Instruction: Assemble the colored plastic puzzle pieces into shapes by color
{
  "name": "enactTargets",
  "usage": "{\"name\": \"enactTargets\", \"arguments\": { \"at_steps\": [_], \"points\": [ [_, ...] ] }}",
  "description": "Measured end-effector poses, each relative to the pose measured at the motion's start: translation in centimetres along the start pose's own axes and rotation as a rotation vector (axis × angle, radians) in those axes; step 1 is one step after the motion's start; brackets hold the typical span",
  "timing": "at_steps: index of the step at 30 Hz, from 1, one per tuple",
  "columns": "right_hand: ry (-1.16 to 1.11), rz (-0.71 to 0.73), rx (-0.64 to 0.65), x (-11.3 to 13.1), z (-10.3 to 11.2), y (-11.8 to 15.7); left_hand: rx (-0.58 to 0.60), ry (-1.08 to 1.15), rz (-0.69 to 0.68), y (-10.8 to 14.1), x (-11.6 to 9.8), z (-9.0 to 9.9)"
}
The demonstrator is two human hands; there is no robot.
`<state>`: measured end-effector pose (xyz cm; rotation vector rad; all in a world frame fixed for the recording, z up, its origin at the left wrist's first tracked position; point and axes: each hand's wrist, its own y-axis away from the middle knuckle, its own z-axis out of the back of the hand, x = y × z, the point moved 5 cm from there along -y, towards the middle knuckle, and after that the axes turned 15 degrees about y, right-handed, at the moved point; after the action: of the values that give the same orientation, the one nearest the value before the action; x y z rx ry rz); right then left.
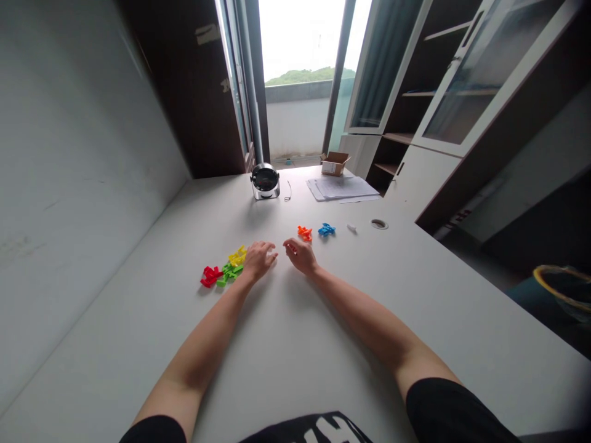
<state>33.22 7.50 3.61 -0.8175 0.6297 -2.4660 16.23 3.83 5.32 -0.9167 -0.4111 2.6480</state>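
Observation:
My left hand is over the white table, its fingers loosely curved with a gap between thumb and forefinger. Right beside it lie yellow plastic pieces and green plastic pieces, partly covered by the hand. Red plastic pieces form a pile farther left. Facing it across a small gap, my right hand has its fingers bent and apart, and I make out nothing held in it. Just beyond that hand sit orange plastic pieces, with blue plastic pieces to their right.
A small white item and a round cable hole are on the right of the table. Toward the back stand a round black device on a metal stand, papers and an opened cardboard box. A wall borders the left.

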Motion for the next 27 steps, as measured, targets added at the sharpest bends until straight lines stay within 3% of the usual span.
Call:
{"name": "enactTargets", "arguments": {
  "at_steps": [6, 10, 14, 17, 20, 27],
  "points": [
    [-0.008, 0.022, -0.002, 0.1, -0.1, 0.0, -0.172, 0.265, -0.026, 0.6, -0.6, -0.1],
    [-0.049, -0.001, -0.025, -0.2, -0.2, -0.1, -0.176, 0.46, 0.029, 1.1, -1.3, -0.6],
    [-0.139, -0.117, -0.105, -1.3, -0.2, -0.3, -0.083, 0.31, -0.05, 1.5, -2.6, -1.6],
    [-0.158, -0.173, -0.14, -2.0, 0.0, -0.4, -0.005, 0.186, -0.048, 1.5, -2.3, -2.3],
    [-0.133, -0.12, -0.129, -1.6, 0.0, -0.4, -0.021, 0.139, 0.012, 1.3, -1.1, -2.0],
    [-0.022, 0.106, -0.027, 0.8, -0.3, 0.1, -0.207, 0.259, 0.082, 1.2, 0.5, -0.1]
  ]
}}
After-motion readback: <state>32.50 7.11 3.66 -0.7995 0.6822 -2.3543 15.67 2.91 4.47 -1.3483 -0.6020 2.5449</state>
